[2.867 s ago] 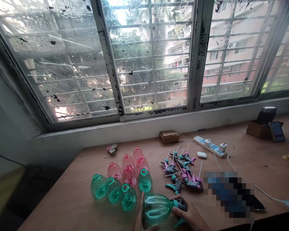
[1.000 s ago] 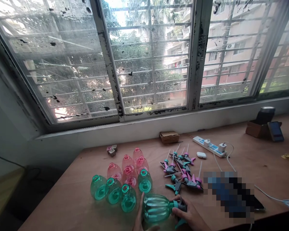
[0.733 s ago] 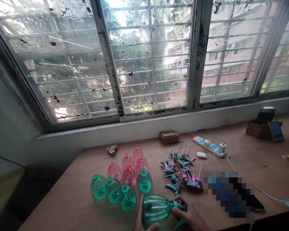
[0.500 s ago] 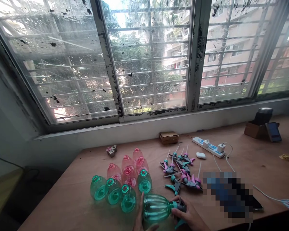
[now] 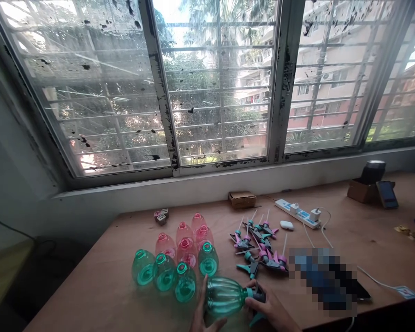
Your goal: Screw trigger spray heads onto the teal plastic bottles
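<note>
A green clear bottle (image 5: pixel 224 296) lies on its side near the table's front edge. My left hand (image 5: pixel 201 312) cups its base from behind, fingers curved round it. Around the spray head (image 5: pixel 257 299) fitted at the bottle's neck my right hand (image 5: pixel 271 310) is closed. Several green bottles (image 5: pixel 164 273) and pink bottles (image 5: pixel 186 239) stand upright in a cluster just left of it. A pile of loose pink and teal spray heads (image 5: pixel 259 244) with white tubes lies to the right.
The wooden table (image 5: pixel 349 235) runs under a barred window. A power strip (image 5: pixel 299 213) with chargers, a white earbud case (image 5: pixel 286 225), a small cardboard box (image 5: pixel 242 199), small cubes (image 5: pixel 161 215) and a phone on a stand (image 5: pixel 386 193) lie on it.
Both hands stay on the lying green bottle and its spray head. The view has shifted slightly, so everything sits a little lower and to the left.
</note>
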### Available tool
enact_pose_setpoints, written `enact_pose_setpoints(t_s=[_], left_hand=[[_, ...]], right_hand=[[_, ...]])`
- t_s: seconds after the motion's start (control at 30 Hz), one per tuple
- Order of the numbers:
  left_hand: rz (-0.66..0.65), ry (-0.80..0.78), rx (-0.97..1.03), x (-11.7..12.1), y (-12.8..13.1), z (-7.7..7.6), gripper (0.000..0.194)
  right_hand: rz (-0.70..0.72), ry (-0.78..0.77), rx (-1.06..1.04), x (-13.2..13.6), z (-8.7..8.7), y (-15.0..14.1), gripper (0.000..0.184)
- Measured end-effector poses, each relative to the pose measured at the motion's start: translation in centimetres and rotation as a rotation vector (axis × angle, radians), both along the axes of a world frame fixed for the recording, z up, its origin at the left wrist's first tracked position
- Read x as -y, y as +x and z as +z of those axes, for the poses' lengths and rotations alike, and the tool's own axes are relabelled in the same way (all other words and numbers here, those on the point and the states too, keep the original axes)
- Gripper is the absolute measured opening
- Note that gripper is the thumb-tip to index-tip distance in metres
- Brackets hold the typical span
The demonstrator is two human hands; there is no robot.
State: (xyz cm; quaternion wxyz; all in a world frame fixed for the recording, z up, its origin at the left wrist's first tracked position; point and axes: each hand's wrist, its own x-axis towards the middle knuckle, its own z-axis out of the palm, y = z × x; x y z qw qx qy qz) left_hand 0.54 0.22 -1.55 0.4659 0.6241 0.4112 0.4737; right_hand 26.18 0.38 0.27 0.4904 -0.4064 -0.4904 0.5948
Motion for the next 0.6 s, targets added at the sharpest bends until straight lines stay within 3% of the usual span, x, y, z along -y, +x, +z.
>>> enact_pose_setpoints(t_s=[0.27, 0.43, 0.6], left_hand=[[0.015, -0.094, -0.043, -0.2, -0.3, -0.6, 0.102], [-0.02, 0.0, -0.056, -0.4, -0.2, 0.0, 0.096], [-0.006, 0.002, 0.015, -0.4, -0.2, -0.9, 0.106]], right_hand=[[-0.049, 0.004, 0.03, 0.6, 1.5, 0.0, 0.045], [-0.056, -0.001, 0.019, 0.5, 1.5, -0.1, 0.047], [-0.06, 0.007, -0.01, 0.4, 0.9, 0.0, 0.045]])
